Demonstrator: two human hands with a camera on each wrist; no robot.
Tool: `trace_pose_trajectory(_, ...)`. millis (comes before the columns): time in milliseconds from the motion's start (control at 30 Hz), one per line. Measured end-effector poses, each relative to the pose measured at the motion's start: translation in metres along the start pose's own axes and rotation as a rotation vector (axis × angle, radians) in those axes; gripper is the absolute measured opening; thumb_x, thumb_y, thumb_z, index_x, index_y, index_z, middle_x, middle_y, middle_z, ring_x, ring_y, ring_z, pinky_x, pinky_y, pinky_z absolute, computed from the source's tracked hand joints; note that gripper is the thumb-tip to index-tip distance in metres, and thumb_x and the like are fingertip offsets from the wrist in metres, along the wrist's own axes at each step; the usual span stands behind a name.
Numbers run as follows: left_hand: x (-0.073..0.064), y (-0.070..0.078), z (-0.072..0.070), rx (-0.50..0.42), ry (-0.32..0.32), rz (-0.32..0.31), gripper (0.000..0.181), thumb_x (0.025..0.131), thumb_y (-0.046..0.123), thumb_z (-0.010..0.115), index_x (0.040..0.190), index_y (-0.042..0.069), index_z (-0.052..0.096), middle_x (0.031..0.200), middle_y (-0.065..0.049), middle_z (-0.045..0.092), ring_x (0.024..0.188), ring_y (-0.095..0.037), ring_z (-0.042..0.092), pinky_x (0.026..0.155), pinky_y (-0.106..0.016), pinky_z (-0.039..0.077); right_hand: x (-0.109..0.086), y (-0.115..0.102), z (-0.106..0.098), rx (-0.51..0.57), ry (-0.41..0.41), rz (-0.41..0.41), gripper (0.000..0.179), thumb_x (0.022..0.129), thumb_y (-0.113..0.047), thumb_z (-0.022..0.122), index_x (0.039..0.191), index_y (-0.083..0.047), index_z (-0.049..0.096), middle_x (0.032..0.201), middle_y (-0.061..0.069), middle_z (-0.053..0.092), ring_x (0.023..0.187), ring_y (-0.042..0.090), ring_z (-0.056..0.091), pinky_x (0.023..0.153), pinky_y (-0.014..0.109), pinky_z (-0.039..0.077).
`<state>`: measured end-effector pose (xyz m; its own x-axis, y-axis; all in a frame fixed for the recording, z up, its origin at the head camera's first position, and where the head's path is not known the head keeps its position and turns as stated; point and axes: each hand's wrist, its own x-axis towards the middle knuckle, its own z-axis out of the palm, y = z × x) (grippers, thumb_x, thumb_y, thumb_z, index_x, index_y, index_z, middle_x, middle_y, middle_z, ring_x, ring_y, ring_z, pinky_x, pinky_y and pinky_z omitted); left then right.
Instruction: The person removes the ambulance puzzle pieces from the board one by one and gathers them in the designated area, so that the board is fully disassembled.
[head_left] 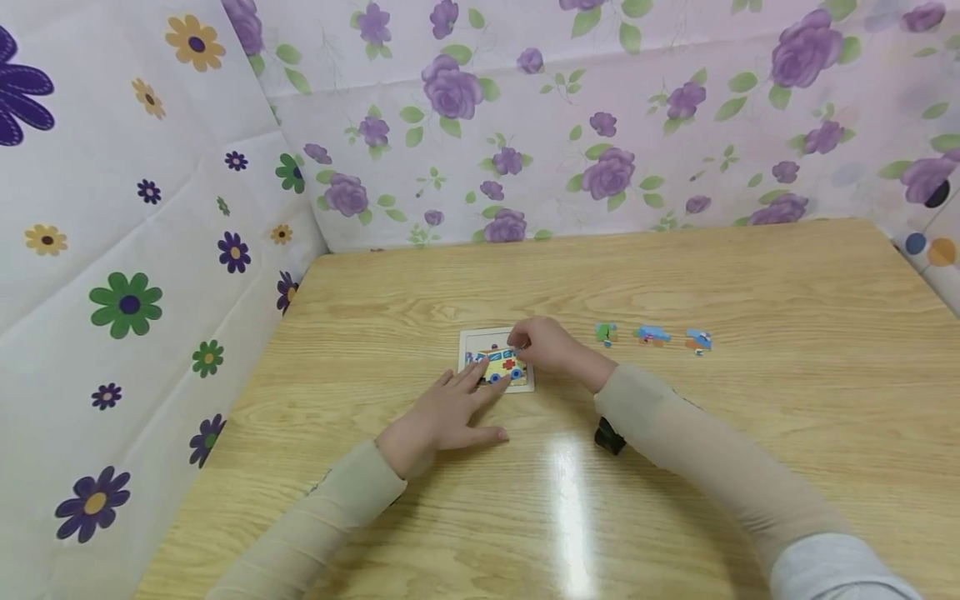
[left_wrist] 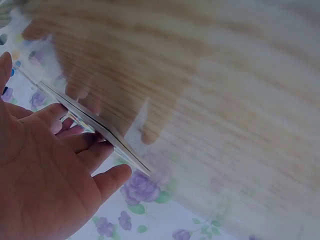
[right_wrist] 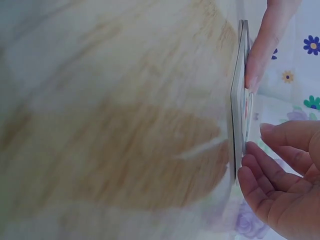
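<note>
A small jigsaw puzzle (head_left: 508, 365) with a yellow ambulance picture lies in a white-edged tray (head_left: 472, 337) on the table. My left hand (head_left: 450, 412) is spread flat, its fingertips resting on the lower left of the picture. At the tray's upper right is my right hand (head_left: 547, 343), its fingers bent. The right wrist view shows its fingertips (right_wrist: 246, 175) at the tray's edge and the thumb apart from them, with no piece visible between. The fingers partly cover the picture in the head view.
To the right of the tray lie loose puzzle pieces in a row: a green one (head_left: 607, 334), a blue one (head_left: 652, 334) and a blue-orange one (head_left: 699, 341). A black object (head_left: 609, 436) shows by the right sleeve. Flowered cloth (head_left: 450, 167) stands behind the wooden table (head_left: 787, 333).
</note>
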<state>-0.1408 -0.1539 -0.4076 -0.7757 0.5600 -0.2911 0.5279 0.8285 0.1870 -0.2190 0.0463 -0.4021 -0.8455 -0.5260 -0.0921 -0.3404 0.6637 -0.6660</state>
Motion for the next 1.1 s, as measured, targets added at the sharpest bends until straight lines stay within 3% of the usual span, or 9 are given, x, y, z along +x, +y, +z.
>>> trace_pose_trajectory(467,0.003,-0.001,0.004,0.103,0.026,0.0,0.078,0.089,0.067,0.044,0.153,0.028,0.021,0.159,-0.012,0.01,0.147,-0.027,0.013,0.114,-0.055,0.02,0.01,0.01,0.002,0.108,0.063,0.034,0.019,0.089,0.003,0.057,0.105,0.002,0.066,0.103,0.016,0.066,0.098,0.027,0.061,0.09,0.039,0.05)
trace_pose_trajectory(800,0.002,0.001,0.0,0.079,-0.007,-0.016,0.08,0.088,0.066,0.047,0.153,0.028,0.02,0.16,-0.011,0.008,0.147,-0.027,0.011,0.115,-0.054,0.02,0.011,0.014,0.001,0.121,0.073,0.074,0.016,0.088,0.0,0.058,0.1,0.003,0.068,0.1,0.016,0.067,0.094,0.026,0.061,0.087,0.038,0.05)
trace_pose_trajectory(1100,0.001,0.0,-0.001,0.066,-0.008,-0.011,0.079,0.088,0.065,0.049,0.153,0.027,0.022,0.16,-0.013,0.01,0.147,-0.028,0.012,0.114,-0.056,0.02,0.009,0.015,0.002,0.208,0.086,0.138,0.019,0.088,-0.003,0.061,0.104,0.003,0.067,0.103,0.016,0.067,0.097,0.026,0.06,0.086,0.036,0.049)
